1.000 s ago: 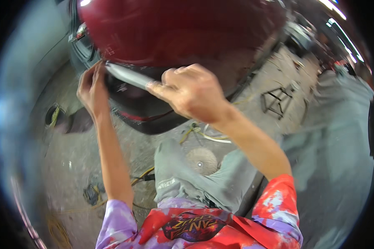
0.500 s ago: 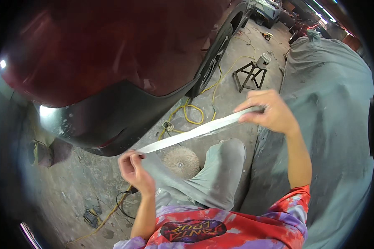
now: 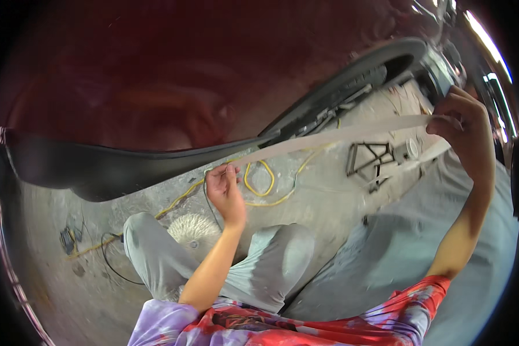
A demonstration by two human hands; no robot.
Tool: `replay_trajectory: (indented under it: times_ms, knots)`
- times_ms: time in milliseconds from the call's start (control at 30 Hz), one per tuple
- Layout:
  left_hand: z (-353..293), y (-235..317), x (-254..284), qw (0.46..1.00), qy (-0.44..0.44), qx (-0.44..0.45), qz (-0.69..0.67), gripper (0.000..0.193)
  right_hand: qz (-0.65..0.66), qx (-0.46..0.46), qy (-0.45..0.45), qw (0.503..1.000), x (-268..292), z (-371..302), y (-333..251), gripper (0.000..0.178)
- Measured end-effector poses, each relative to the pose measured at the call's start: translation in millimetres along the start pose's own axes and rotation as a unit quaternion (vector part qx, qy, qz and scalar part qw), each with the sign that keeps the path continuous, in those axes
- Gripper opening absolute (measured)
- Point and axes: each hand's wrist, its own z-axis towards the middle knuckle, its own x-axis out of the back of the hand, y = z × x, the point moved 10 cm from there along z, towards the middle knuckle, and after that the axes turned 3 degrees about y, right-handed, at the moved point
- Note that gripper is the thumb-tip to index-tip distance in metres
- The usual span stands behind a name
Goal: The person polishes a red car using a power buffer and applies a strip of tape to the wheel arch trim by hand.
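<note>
A long strip of pale tape (image 3: 334, 134) is stretched between my two hands. My left hand (image 3: 225, 195) pinches its near end with thumb and fingertips, just below the edge of a dark lower trim panel (image 3: 127, 168). Out to the far right, my right hand (image 3: 466, 124) is closed on the other end, raised higher. Whether a roll sits inside those fingers I cannot make out. Above the tape is the dark red body of a car (image 3: 155, 81), with its wheel (image 3: 323, 115) behind the strip. The tape looks apart from the panel.
On the concrete floor lie a yellow cord (image 3: 181, 197) in loops and a fluffy round pad (image 3: 193, 232) by my knee. A black metal stand (image 3: 365, 166) and a small white bucket (image 3: 406, 151) are at the right. A grey cover (image 3: 403, 248) drapes something large beside me.
My view has turned toward the car. Both hands have risen toward its side, the right one farther out to the right, and the tape between them is longer.
</note>
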Motion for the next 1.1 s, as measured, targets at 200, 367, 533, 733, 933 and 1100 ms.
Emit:
replay_trajectory:
  times_ms: [200, 367, 533, 733, 933, 1100]
  knots:
    - [-17, -14, -37, 0.998, 0.021, 0.012, 0.049, 0.012, -0.010, 0.053, 0.136, 0.989, 25, 59, 44, 0.014]
    - [-23, -31, -84, 0.993, 0.077, 0.070, -0.048, 0.013, -0.026, 0.049, 0.176, 0.983, 57, 65, 61, 0.015]
    - [-25, -8, -28, 0.985, 0.168, -0.009, -0.044, 0.013, 0.081, 0.154, 0.170, 0.970, 31, 59, 59, 0.014]
    - [14, 171, 153, 0.936, 0.233, -0.241, 0.105, 0.015, 0.210, 0.221, -0.120, 0.945, -24, 34, 66, 0.026]
    - [-14, 301, 343, 0.829, 0.377, -0.218, 0.352, 0.020, 0.368, 0.172, -0.262, 0.875, -76, -6, 102, 0.030]
    - [-55, 328, 439, 0.607, 0.390, -0.091, 0.686, 0.033, 0.348, 0.174, -0.272, 0.880, -108, -19, 137, 0.030]
